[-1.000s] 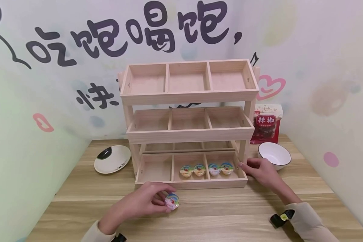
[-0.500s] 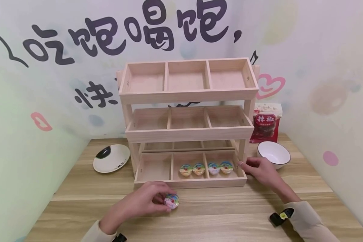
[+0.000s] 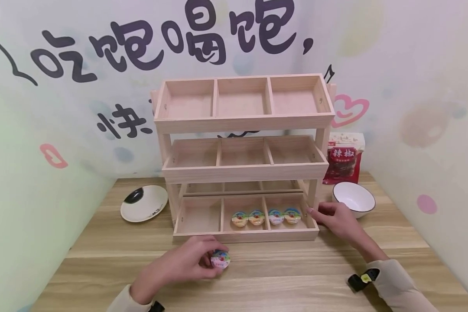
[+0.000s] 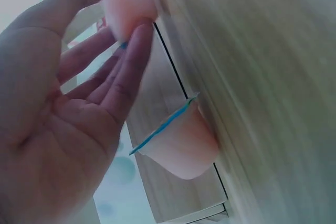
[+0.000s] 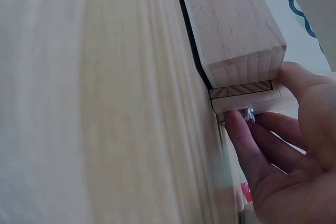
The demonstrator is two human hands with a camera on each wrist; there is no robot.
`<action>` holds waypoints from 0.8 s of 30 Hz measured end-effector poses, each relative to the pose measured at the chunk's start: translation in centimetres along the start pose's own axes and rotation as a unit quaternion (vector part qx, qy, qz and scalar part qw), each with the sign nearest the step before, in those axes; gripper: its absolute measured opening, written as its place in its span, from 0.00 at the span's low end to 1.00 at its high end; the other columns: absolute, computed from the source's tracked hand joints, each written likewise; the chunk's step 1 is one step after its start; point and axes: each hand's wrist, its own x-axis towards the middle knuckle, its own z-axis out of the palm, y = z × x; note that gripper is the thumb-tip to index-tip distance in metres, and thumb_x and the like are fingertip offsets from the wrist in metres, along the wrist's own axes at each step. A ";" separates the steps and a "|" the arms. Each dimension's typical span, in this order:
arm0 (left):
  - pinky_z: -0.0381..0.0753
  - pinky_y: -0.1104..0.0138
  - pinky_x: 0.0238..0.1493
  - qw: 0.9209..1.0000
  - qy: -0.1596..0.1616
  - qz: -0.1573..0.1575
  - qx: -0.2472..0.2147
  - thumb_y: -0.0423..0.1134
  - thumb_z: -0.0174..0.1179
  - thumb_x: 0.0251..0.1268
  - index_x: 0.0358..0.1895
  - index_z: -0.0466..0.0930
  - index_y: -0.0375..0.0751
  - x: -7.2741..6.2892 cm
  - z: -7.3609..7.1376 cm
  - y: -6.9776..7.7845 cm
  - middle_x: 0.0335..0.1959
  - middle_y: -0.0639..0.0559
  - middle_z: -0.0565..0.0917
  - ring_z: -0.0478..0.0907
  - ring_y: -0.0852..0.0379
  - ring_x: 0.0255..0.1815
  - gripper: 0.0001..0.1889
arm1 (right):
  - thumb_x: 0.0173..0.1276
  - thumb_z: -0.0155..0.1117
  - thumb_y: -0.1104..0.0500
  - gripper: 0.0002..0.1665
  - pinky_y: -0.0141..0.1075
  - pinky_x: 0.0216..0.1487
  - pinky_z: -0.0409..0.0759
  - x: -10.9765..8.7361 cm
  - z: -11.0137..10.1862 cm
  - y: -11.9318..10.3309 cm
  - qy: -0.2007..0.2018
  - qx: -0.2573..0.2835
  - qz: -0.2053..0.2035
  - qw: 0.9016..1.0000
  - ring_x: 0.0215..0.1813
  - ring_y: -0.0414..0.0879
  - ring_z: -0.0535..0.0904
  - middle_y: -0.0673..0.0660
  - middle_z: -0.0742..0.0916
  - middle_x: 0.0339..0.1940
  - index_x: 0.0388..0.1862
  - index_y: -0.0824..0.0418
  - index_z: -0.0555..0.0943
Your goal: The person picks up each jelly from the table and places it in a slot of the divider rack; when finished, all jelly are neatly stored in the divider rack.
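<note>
My left hand (image 3: 187, 261) pinches a small jelly cup (image 3: 220, 259) with a printed lid, just in front of the wooden rack (image 3: 245, 174). In the left wrist view, the thumb and fingertips hold its pale pink body (image 4: 137, 10). A second pink jelly cup (image 4: 181, 148) lies tilted by the palm there; the hand hides it in the head view. On the right, my other hand (image 3: 338, 220) grips the end wall of the rack's bottom tray, beside a metal fastener (image 5: 248, 114). Several jelly cups (image 3: 256, 217) stand in that tray's middle and right compartments.
A white plate (image 3: 150, 208) with a black patch lies left of the rack. To its right stand a white bowl (image 3: 354, 197) and a red food packet (image 3: 343, 160). The wooden table (image 3: 281, 277) stretches in front, and walls enclose the back and sides.
The left thumb and fingers have closed in a little on the jelly cup, which has shifted slightly left. The right hand keeps its grip on the rack.
</note>
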 end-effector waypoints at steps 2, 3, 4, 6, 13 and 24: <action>0.86 0.76 0.43 1.000 0.015 0.003 0.020 0.44 0.73 0.70 0.61 0.87 0.41 0.0 0.0 0.1 0.51 0.53 0.87 0.81 0.71 0.43 0.20 | 0.78 0.67 0.34 0.35 0.34 0.46 0.80 0.0 0.0 0.0 0.000 0.000 0.004 1.000 0.51 0.52 0.81 0.59 0.93 0.56 0.66 0.59 0.87; 0.86 0.75 0.44 0.999 0.023 0.004 0.025 0.45 0.73 0.70 0.60 0.87 0.42 0.0 -0.1 0.1 0.51 0.54 0.87 0.81 0.71 0.43 0.20 | 0.78 0.67 0.34 0.35 0.34 0.46 0.80 0.0 0.0 0.0 -0.001 0.000 0.005 1.000 0.51 0.52 0.81 0.59 0.93 0.56 0.66 0.59 0.87; 0.86 0.75 0.44 0.999 0.033 0.003 0.029 0.46 0.73 0.71 0.60 0.87 0.43 0.0 -0.3 0.2 0.51 0.55 0.87 0.80 0.71 0.44 0.19 | 0.78 0.67 0.34 0.35 0.34 0.46 0.80 0.0 0.0 0.0 -0.001 0.000 0.006 1.000 0.51 0.52 0.81 0.59 0.93 0.56 0.66 0.59 0.87; 0.86 0.73 0.47 0.998 0.050 -0.006 0.029 0.47 0.73 0.72 0.59 0.87 0.46 -0.1 -0.7 0.2 0.51 0.58 0.87 0.80 0.70 0.46 0.18 | 0.78 0.67 0.34 0.35 0.34 0.45 0.80 0.0 0.0 0.0 -0.001 0.001 0.006 1.000 0.51 0.52 0.80 0.59 0.93 0.56 0.66 0.59 0.87; 0.90 0.70 0.46 0.996 0.086 0.002 0.000 0.46 0.75 0.71 0.58 0.85 0.44 0.3 -3.0 -0.7 0.46 0.57 0.88 0.85 0.67 0.43 0.18 | 0.78 0.67 0.34 0.35 0.35 0.47 0.80 -0.1 -0.1 0.0 -0.001 0.005 0.002 1.000 0.52 0.52 0.81 0.59 0.92 0.57 0.67 0.59 0.87; 0.91 0.68 0.46 0.989 0.146 -0.024 0.012 0.42 0.76 0.69 0.56 0.85 0.36 0.9 -4.8 -2.4 0.45 0.49 0.88 0.87 0.57 0.43 0.19 | 0.78 0.66 0.33 0.36 0.36 0.49 0.80 0.0 0.0 0.1 -0.006 0.004 0.003 1.000 0.53 0.52 0.82 0.60 0.92 0.59 0.68 0.59 0.86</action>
